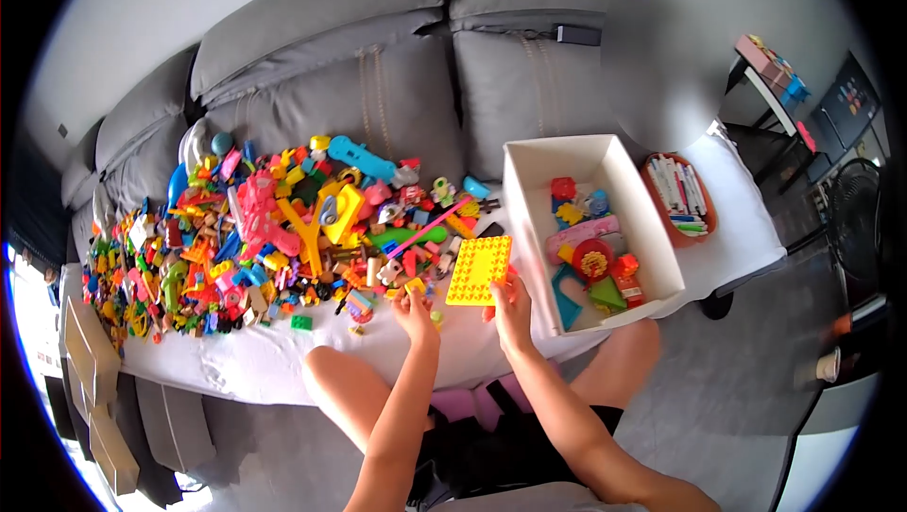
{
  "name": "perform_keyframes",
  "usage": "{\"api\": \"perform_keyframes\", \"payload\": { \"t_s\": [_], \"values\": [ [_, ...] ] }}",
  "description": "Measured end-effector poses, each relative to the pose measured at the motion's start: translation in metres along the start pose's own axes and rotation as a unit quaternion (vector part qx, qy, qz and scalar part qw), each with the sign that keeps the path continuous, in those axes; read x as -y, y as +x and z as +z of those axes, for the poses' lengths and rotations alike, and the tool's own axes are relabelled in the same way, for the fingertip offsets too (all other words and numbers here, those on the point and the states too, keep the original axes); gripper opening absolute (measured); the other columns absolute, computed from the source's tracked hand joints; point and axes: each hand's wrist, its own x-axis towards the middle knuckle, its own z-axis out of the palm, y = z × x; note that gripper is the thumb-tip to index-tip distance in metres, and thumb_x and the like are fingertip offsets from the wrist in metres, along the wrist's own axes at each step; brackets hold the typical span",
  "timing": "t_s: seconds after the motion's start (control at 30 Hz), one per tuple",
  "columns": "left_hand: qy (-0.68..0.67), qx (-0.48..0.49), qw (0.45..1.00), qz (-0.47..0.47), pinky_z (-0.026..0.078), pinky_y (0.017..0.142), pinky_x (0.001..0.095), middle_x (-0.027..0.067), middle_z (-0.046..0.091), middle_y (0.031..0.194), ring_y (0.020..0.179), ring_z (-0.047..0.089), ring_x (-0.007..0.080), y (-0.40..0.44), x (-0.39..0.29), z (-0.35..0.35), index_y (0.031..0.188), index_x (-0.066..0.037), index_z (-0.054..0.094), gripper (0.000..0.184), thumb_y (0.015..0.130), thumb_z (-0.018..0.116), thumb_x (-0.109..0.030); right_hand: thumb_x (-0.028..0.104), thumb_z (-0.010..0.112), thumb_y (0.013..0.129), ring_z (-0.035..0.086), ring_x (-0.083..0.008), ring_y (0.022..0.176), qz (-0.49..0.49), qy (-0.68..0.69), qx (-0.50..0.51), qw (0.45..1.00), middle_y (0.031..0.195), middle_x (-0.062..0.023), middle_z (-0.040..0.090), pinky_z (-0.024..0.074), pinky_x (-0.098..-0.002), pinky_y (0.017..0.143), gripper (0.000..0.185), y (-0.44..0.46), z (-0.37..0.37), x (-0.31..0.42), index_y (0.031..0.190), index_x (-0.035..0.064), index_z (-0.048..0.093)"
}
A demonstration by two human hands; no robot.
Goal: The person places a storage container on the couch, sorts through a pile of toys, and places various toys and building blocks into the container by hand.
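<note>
My right hand (511, 312) grips a yellow studded toy plate (479, 271) by its lower right corner, tilted up over the sofa's front edge. Something red shows beside those fingers, partly hidden. To the left, my left hand (415, 314) pinches a small yellow block (414, 286) between thumb and fingers. Just beyond both hands spreads a heap of mixed toys (203, 262), with a pink stick (430, 229) and a yellow Y-shaped piece (304, 233) on it. Close on the right stands a white bin (593, 153) with several toys inside, among them a red round piece (593, 259).
An orange basket (710, 229) of pens stands right of the bin on the white cover. Grey cushions (321, 96) line the back. A green block (301, 322) lies near the front edge. A black fan (855, 219) stands at the far right.
</note>
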Motion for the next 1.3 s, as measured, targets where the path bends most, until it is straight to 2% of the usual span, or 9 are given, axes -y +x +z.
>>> {"api": "perform_keyframes", "payload": {
  "t_s": [0.27,0.5,0.53,0.57,0.73,0.87,0.97,1.1,1.3],
  "values": [
    [0.016,0.348,0.934,-0.081,0.047,0.074,0.0273,0.0069,0.058,0.105,0.087,0.058,0.0158,-0.09,-0.025,0.144,0.123,-0.006,0.045,0.039,0.089,0.056,-0.021,0.021,0.048,0.093,0.06,-0.0163,0.088,-0.175,0.13,-0.21,0.953,0.11,-0.0113,0.055,0.0498,-0.0269,0.075,0.035,0.015,-0.023,0.057,0.123,0.0042,0.041],
    [0.294,0.283,0.895,0.181,0.047,0.066,0.0242,0.0064,0.063,0.084,0.074,0.06,0.0128,-0.02,0.006,0.06,0.097,-0.001,0.06,0.014,0.086,0.055,-0.009,0.014,0.055,0.086,0.061,-0.0155,0.075,0.005,-0.12,0.016,0.993,0.086,-0.0102,0.061,0.0505,-0.0267,0.066,0.028,0.063,-0.012,-0.023,0.111,0.0024,0.051],
    [0.345,0.263,0.875,0.214,0.047,0.065,0.0242,0.0065,0.063,0.082,0.072,0.06,0.0128,-0.012,0.0,0.048,0.095,-0.001,0.06,0.013,0.085,0.055,-0.008,0.017,0.058,0.084,0.061,-0.0175,0.076,0.022,-0.201,0.0,0.979,0.086,-0.0114,0.061,0.0513,-0.0301,0.068,0.031,0.078,-0.006,-0.043,0.111,0.0035,0.051],
    [0.357,0.25,0.874,0.216,0.047,0.063,0.0254,0.0073,0.062,0.082,0.07,0.059,0.0137,-0.001,-0.004,0.04,0.092,-0.002,0.061,0.012,0.082,0.056,-0.006,0.025,0.066,0.076,0.058,-0.0275,0.091,-0.14,-0.464,-0.066,0.872,0.099,-0.0176,0.057,0.0478,-0.0374,0.08,0.051,0.105,-0.013,-0.087,0.117,0.0032,0.046],
    [0.438,0.2,0.798,0.364,0.046,0.066,0.0367,0.0132,0.059,0.084,0.075,0.057,0.0303,0.039,-0.058,0.032,0.087,-0.003,0.06,0.013,0.076,0.056,-0.003,0.028,0.07,0.069,0.051,-0.0355,0.104,0.037,-0.617,-0.043,0.785,0.119,-0.021,0.045,0.0453,-0.0433,0.084,0.07,0.126,-0.005,-0.096,0.124,0.0037,0.036],
    [0.483,0.16,0.726,0.463,0.043,0.079,0.0401,0.0135,0.056,0.099,0.092,0.052,0.0336,0.079,-0.089,0.045,0.095,-0.006,0.058,0.021,0.074,0.058,-0.005,0.023,0.059,0.08,0.062,-0.0296,0.078,-0.05,-0.517,-0.092,0.85,0.094,-0.0173,0.061,0.0506,-0.0386,0.065,0.037,0.146,-0.026,-0.133,0.107,0.0003,0.047],
    [0.506,0.145,0.682,0.508,0.042,0.083,0.0406,0.0114,0.053,0.106,0.095,0.05,0.0328,0.097,-0.117,0.071,0.1,-0.007,0.057,0.026,0.074,0.057,-0.004,0.022,0.049,0.088,0.059,-0.0183,0.053,0.004,-0.155,-0.042,0.987,0.078,-0.0109,0.063,0.0443,-0.0289,0.043,0.022,0.114,0.018,-0.066,0.097,0.0015,0.051],
    [0.506,0.198,0.649,0.532,0.045,0.079,0.0413,0.0117,0.054,0.107,0.099,0.051,0.0344,0.139,-0.147,0.105,0.102,-0.009,0.057,0.027,0.075,0.054,-0.004,0.027,0.054,0.088,0.036,-0.0075,0.035,0.025,-0.083,0.05,0.995,0.059,-0.0054,0.056,0.0255,-0.0217,0.034,0.023,0.154,0.077,-0.031,0.088,0.0036,0.055],
    [0.693,0.292,0.495,0.435,0.047,0.084,0.0365,0.0072,0.033,0.138,0.104,0.052,0.0317,0.211,-0.19,0.139,0.127,-0.021,0.044,0.064,0.068,0.055,-0.001,0.03,0.057,0.087,0.039,-0.0074,0.037,0.059,-0.012,0.205,0.977,0.057,-0.0046,0.054,0.0271,-0.0215,0.035,0.027,0.279,0.21,0.031,0.085,0.0032,0.056]
  ]
}}
